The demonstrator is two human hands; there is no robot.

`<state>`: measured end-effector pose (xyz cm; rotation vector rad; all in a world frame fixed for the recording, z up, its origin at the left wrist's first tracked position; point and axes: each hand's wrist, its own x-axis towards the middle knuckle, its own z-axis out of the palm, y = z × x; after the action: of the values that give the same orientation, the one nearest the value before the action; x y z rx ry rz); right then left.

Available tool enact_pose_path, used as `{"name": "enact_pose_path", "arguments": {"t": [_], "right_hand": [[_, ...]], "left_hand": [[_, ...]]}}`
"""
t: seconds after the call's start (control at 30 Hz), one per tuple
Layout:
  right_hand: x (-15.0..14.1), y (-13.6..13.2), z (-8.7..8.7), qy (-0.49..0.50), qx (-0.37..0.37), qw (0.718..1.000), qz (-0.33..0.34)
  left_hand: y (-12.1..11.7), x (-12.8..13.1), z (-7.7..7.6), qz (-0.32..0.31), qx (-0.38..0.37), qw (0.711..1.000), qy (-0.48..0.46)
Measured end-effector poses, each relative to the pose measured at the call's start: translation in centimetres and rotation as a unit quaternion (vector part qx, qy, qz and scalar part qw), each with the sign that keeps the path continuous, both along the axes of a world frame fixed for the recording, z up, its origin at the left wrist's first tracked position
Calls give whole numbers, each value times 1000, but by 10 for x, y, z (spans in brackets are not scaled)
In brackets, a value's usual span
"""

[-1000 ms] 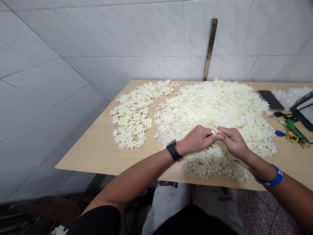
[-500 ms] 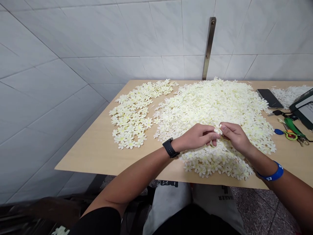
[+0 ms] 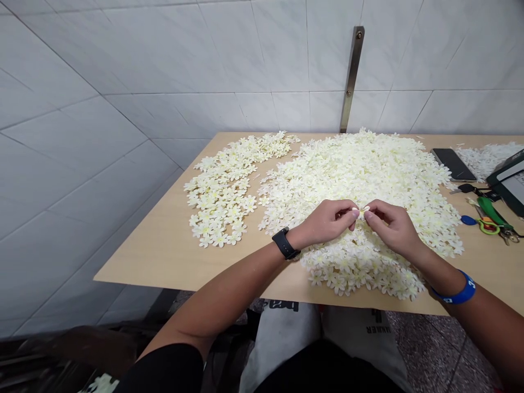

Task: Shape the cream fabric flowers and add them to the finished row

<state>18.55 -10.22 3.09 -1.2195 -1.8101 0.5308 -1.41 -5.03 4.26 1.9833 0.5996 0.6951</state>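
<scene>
Between my two hands is one small white flower (image 3: 361,212) with a yellow centre, apparently artificial. My left hand (image 3: 333,221) pinches one side of it between thumb and forefinger. From the other side my right hand (image 3: 391,224) pinches it the same way, the fingertips of both hands close together. Below and behind them spreads a big heap of loose white flowers (image 3: 347,169). Further left lies a smaller, curved spread of similar flowers (image 3: 223,191), their yellow centres showing more.
On the right of the wooden tabletop (image 3: 164,256) are a phone (image 3: 453,165), keys with a green holder (image 3: 493,212), a dark box (image 3: 510,180) and a pile of small white pieces (image 3: 489,155). A tiled wall with a metal bar (image 3: 351,82) stands behind.
My left thumb and forefinger have closed on the flower, which now sits between both hands with its yellow centre showing. Both hands have shifted slightly; the heaps look the same.
</scene>
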Motion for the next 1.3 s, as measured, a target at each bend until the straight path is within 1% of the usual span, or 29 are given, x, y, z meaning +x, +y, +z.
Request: {"name": "enact_pose_path", "arguments": {"t": [0.13,0.23,0.27,0.33,0.4,0.43,0.47,0.53,0.57,0.63,0.7,0.77,0.83,0.97,1.03,1.17,1.23,1.3], "right_hand": [[-2,-2,-2,-70,86,994,-22],[-1,-3,-3,-101,106,989,-30],[-1,-3,-3,-110,110,988,-23],[1,-2,-4,-130,122,984,8],[3,-1,-7,-159,148,975,48],[3,-1,-8,-180,163,968,66],[3,-1,-9,-202,177,960,82],[2,-1,-11,-227,188,950,102],[1,-2,-11,-223,179,953,103],[0,-2,-10,-184,133,970,90],[0,-2,-6,-126,80,986,73],[0,-1,-3,-85,54,993,64],[0,-1,-3,-80,60,993,63],[0,-1,-5,-128,95,984,79],[0,-1,-4,-118,86,986,84],[3,0,-1,-53,44,994,81],[2,1,-1,-43,38,995,78],[1,1,-4,-56,44,995,75]], "left_hand": [[-1,0,-2,9,12,1000,0],[-2,1,-3,24,16,999,-17],[-2,1,-3,25,2,999,-25],[1,0,-2,12,-55,998,-30],[4,-1,-2,-23,-110,994,-7],[6,-2,-2,-42,-118,992,14],[7,-2,-2,-58,-109,992,38],[8,-3,-3,-66,-55,993,78],[8,-3,-3,-60,-25,994,87],[7,-3,-3,-43,16,996,82],[5,-3,-2,-44,17,998,51],[5,-3,-1,-60,-3,998,22],[5,-3,-1,-65,-22,998,17],[4,-2,-1,-34,-9,998,58],[3,-2,-1,-36,-18,998,45],[2,-1,0,-69,-53,996,-12],[2,0,0,-60,-50,997,-10],[1,0,-2,-35,-39,999,5]]}}
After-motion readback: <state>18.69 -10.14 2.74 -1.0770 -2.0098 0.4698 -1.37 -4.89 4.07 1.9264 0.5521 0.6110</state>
